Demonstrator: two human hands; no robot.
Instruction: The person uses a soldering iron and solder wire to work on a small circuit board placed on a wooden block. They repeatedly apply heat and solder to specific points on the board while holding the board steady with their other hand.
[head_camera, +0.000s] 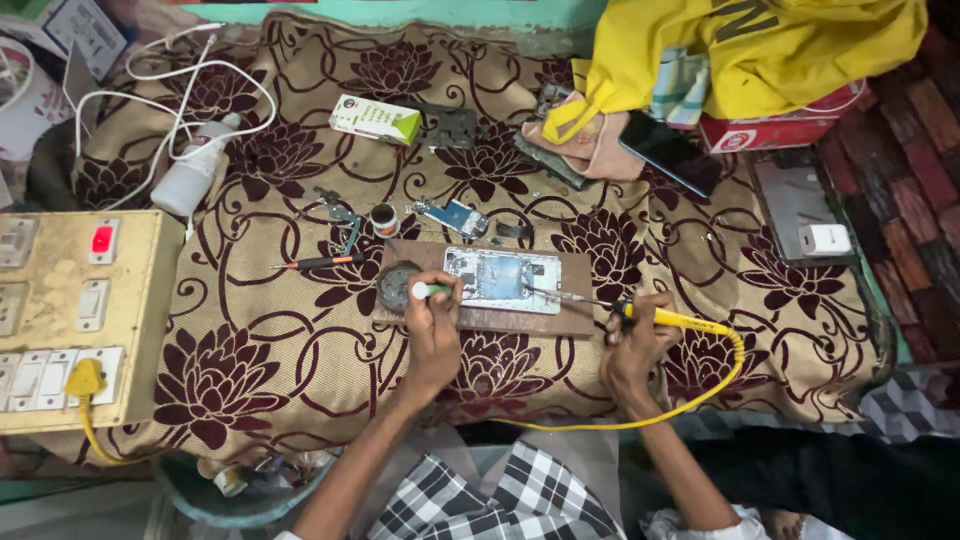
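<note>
Checked cloth over the person's lap (500, 500) lies nearest the camera, with both forearms reaching forward from it. A yellow-handled soldering iron (660, 318) is gripped by the clenched fingers of the right hand (632, 350), its thin tip laid on the right edge of an opened phone body (502, 279). The phone body rests on a wooden board (560, 322) set on the patterned cloth surface (260, 360). A small white-and-green tool (428, 291) is pinched in the fingers of the left hand (432, 335), just beside the phone body's left end and a round dark pad (396, 285).

Several risks can be judged from this. The cloth could be scorched if the hot tip were let slip off the board. The yellow cord (700, 395) is looped close to the right wrist, so the iron might be tugged aside. The phone's parts might be overheated if the tip were held in place too long. The left fingers, held close, could be burned.
</note>
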